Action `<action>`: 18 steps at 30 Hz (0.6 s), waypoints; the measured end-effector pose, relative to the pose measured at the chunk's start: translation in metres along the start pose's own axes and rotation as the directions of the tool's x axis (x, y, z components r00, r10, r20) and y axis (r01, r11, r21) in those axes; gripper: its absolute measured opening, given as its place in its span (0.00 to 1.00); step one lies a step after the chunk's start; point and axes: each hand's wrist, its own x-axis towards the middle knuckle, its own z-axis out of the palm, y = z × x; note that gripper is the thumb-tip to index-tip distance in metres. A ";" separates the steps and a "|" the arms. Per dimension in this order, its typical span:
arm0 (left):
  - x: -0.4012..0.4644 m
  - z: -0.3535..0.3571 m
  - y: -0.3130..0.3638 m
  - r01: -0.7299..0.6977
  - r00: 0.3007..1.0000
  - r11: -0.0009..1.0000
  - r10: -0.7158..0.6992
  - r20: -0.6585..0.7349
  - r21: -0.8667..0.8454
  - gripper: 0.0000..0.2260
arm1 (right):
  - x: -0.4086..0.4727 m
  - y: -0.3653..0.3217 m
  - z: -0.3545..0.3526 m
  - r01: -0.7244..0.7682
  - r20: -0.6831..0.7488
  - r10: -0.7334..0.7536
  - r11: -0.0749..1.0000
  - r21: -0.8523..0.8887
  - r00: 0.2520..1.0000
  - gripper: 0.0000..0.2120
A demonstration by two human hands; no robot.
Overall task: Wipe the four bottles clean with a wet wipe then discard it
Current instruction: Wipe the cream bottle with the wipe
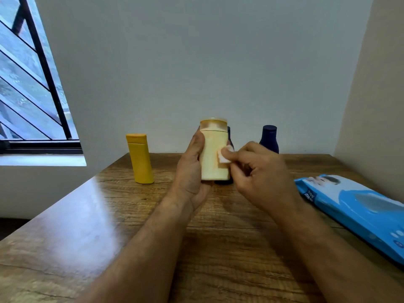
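Note:
My left hand (191, 171) grips a cream bottle (213, 156) with an orange-tinted cap, lifted upright above the wooden table (87, 215). My right hand (260, 171) pinches a small folded white wet wipe (224, 154) and presses it on the bottle's right side. A yellow bottle (140, 158) stands to the left on the table. A dark blue bottle (269, 138) stands at the back right. Another dark bottle (229, 138) is mostly hidden behind the cream one.
A blue pack of wet wipes (354, 208) lies along the table's right side. A pale wall rises right behind the table, and a barred window (30, 84) is at the left. No bin is in view.

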 end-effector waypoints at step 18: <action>0.000 -0.002 -0.010 0.078 0.997 0.997 -0.077 -0.012 0.030 0.30 | 0.000 -0.005 -0.002 0.014 0.196 -0.020 0.999 0.033 0.980 0.12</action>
